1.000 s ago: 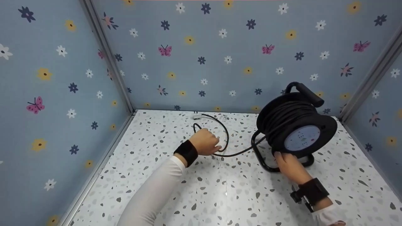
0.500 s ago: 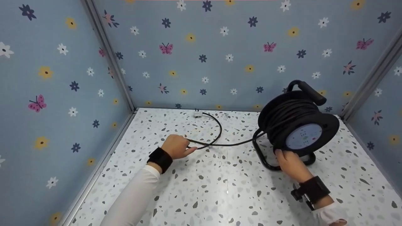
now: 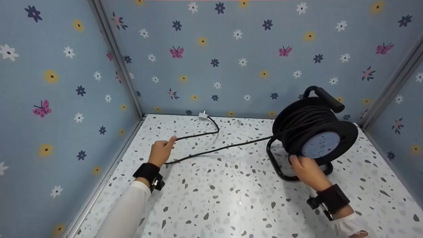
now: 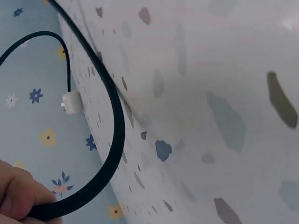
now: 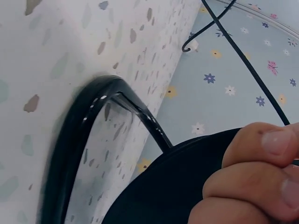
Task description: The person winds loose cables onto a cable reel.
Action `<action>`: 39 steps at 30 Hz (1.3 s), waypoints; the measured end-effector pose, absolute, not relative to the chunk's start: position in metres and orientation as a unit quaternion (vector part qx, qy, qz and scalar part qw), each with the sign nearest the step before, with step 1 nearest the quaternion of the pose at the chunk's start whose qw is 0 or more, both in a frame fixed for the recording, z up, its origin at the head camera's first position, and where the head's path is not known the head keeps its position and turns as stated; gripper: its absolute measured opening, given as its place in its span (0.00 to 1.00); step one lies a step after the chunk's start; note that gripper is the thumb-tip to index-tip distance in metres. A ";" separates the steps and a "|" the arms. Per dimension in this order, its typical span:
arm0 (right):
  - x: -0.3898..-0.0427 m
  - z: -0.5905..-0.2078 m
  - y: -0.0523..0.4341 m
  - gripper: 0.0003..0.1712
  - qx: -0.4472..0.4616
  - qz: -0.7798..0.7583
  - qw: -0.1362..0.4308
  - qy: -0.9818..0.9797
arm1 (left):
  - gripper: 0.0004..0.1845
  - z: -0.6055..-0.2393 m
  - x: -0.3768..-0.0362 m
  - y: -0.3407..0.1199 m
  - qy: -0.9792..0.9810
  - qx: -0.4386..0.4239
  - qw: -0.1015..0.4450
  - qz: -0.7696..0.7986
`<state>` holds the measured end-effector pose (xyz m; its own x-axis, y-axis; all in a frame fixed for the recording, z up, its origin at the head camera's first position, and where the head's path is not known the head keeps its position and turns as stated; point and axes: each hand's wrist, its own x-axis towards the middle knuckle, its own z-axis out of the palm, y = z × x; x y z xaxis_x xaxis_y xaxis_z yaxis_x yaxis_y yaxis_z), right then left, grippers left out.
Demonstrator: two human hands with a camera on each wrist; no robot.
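Note:
A black cable reel [image 3: 307, 132] with wound cable and a pale socket face stands at the right of the table. My right hand [image 3: 307, 170] grips the lower rim of its near flange; the right wrist view shows curled fingers [image 5: 247, 177] over that rim. My left hand [image 3: 161, 152], out to the left, grips the black cable [image 3: 224, 147]. One stretch runs from it to the reel, another to the white plug [image 3: 203, 116] by the back wall. In the left wrist view the cable [image 4: 119, 126] bends in a loop out of my fingers [image 4: 23, 196].
The reel's black tube stand [image 3: 277, 170] rests on the speckled white tabletop [image 3: 214, 198]. Blue flowered panels [image 3: 231, 49] rise at the back and both sides, joined by metal corner strips [image 3: 114, 56].
My left hand has moved left with the cable, drawing the stretch to the reel straighter. The plug has shifted slightly left and turned. My right hand stays on the reel's rim.

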<state>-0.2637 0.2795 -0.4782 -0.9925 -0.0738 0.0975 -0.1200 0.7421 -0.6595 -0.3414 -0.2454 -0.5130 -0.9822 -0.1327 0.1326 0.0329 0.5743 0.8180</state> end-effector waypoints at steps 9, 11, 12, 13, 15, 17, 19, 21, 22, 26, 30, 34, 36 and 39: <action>-0.263 -0.454 0.279 0.32 0.067 0.382 0.064 -0.920 | 0.26 -0.525 -0.337 -0.268 -0.877 0.135 -0.057 -0.457; -0.264 -0.448 0.280 0.33 0.063 0.383 0.074 -0.919 | 0.25 -0.535 -0.340 -0.270 -0.885 0.127 -0.070 -0.443; -0.264 -0.445 0.281 0.33 0.060 0.381 0.077 -0.919 | 0.26 -0.548 -0.347 -0.274 -0.889 0.115 -0.069 -0.438; -0.264 -0.443 0.281 0.33 0.060 0.380 0.080 -0.919 | 0.27 -0.560 -0.356 -0.277 -0.892 0.105 -0.072 -0.434; -0.264 -0.439 0.282 0.33 0.059 0.377 0.083 -0.921 | 0.29 -0.589 -0.376 -0.285 -0.900 0.080 -0.068 -0.423; -0.264 -0.437 0.282 0.33 0.061 0.371 0.084 -0.923 | 0.30 -0.611 -0.394 -0.289 -0.912 0.046 -0.048 -0.404; -0.264 -0.436 0.282 0.33 0.062 0.369 0.084 -0.923 | 0.29 -0.614 -0.396 -0.281 -0.926 0.029 -0.018 -0.375; -0.264 -0.437 0.282 0.32 0.064 0.369 0.084 -0.923 | 0.25 -0.604 -0.387 -0.266 -0.938 0.012 0.026 -0.346; -0.264 -0.437 0.281 0.32 0.064 0.370 0.084 -0.923 | 0.22 -0.593 -0.376 -0.256 -0.942 0.007 0.047 -0.333; -0.263 -0.439 0.280 0.32 0.065 0.369 0.084 -0.923 | 0.13 -0.554 -0.336 -0.217 -0.949 -0.044 0.154 -0.273; -0.264 -0.440 0.280 0.31 0.064 0.364 0.088 -0.925 | 0.10 -0.532 -0.312 -0.190 -0.954 -0.179 0.140 -0.196; -0.264 -0.440 0.281 0.31 0.063 0.366 0.092 -0.924 | 0.16 -0.523 -0.301 -0.176 -0.945 -0.294 -0.037 -0.139; -0.264 -0.441 0.281 0.31 0.063 0.366 0.092 -0.924 | 0.19 -0.521 -0.299 -0.173 -0.940 -0.306 -0.101 -0.115; -0.264 -0.441 0.282 0.32 0.064 0.364 0.086 -0.925 | 0.20 -0.519 -0.298 -0.174 -0.939 -0.292 -0.151 -0.103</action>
